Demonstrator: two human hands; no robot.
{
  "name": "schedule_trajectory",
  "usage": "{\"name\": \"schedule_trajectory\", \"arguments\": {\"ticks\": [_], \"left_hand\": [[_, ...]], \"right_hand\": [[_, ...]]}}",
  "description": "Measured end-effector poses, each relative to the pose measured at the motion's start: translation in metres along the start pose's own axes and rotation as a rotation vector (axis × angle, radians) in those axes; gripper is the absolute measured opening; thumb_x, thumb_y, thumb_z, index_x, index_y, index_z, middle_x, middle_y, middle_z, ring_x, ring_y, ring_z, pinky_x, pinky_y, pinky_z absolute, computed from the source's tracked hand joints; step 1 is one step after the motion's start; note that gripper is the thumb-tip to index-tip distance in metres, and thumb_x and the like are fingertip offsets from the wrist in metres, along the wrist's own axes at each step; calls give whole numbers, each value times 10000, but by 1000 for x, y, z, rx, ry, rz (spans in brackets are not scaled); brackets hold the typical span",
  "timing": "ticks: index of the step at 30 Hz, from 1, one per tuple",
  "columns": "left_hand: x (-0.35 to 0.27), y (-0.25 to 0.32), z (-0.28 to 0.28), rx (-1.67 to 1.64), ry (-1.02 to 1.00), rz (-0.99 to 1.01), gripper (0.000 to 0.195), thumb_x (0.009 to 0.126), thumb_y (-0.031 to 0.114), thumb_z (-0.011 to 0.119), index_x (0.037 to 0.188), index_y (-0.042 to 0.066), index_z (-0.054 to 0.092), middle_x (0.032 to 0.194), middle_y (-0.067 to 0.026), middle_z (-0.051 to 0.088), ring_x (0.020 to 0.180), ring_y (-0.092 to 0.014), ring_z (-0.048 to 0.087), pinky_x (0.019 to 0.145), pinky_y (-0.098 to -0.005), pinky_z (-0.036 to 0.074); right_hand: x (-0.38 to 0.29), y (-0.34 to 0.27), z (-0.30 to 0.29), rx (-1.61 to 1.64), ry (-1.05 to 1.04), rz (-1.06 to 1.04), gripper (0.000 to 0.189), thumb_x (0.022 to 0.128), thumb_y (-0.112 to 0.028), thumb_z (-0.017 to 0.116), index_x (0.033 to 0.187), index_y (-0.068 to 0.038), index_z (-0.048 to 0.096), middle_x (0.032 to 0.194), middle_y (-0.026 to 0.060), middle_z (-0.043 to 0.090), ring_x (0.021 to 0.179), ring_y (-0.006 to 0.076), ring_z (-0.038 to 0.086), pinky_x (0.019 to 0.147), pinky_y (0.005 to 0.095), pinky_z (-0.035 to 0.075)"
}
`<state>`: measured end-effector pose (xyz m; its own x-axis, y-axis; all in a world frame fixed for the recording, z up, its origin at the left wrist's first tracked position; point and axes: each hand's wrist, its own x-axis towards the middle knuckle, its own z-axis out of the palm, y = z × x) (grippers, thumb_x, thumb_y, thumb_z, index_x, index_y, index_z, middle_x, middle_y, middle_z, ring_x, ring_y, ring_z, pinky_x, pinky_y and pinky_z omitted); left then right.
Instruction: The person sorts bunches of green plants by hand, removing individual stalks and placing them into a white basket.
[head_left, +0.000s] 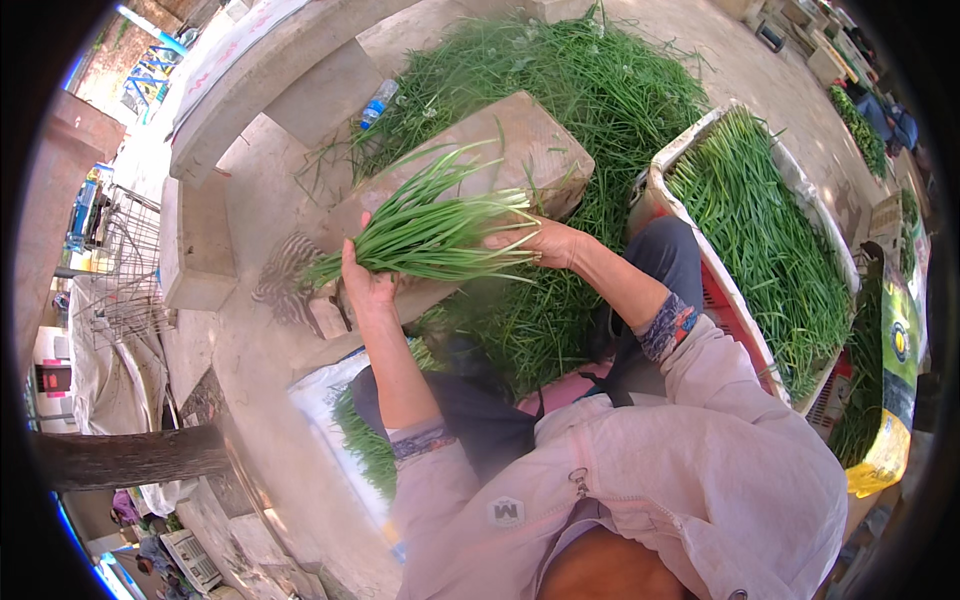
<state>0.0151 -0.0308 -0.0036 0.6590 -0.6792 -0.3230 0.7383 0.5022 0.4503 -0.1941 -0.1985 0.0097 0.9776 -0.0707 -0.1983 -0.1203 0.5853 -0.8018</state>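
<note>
A loose bunch of garlic chives (435, 229) spans my two hands above a box-like block (517, 142). My left hand (369, 281) grips the bunch around its leafy end, with the thumb in front of the stalks. My right hand (551, 241) is at the pale stem ends, its fingers partly hidden behind them. Under and around the block spreads a large heap of loose greens (600, 71), with a few white flower heads among them. A striped cloth (289, 274) lies near the block's left end, below the leaf tips.
On my right stands a lined crate (660, 176) packed with aligned chives (765, 247). More greens lie on a white sheet (319, 405) by my left leg. A plastic bottle (379, 105) rests beside the heap. Stone bench (199, 240) at left; yellow-green bag (896, 382) at far right.
</note>
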Motion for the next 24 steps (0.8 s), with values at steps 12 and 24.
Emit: {"name": "schedule_trajectory", "arguments": {"ticks": [12,24], "left_hand": [[-7,23,-10,-51,53,145,529,973,374,190,1271,25,453,1299,-198,442,1203,-338,416,1017,-476,338],[-6,12,-7,157,-45,135,449,970,339,282,1217,25,486,1217,-163,520,1062,-307,531,900,-440,455]], "right_hand": [[-56,-39,-101,-5,100,-194,248,938,-292,480,810,-81,512,637,-33,455,659,98,480,600,235,384],[-13,-67,-58,-1029,496,-384,374,904,-261,542,1178,-8,520,1052,78,602,959,136,549,814,274,442]]}}
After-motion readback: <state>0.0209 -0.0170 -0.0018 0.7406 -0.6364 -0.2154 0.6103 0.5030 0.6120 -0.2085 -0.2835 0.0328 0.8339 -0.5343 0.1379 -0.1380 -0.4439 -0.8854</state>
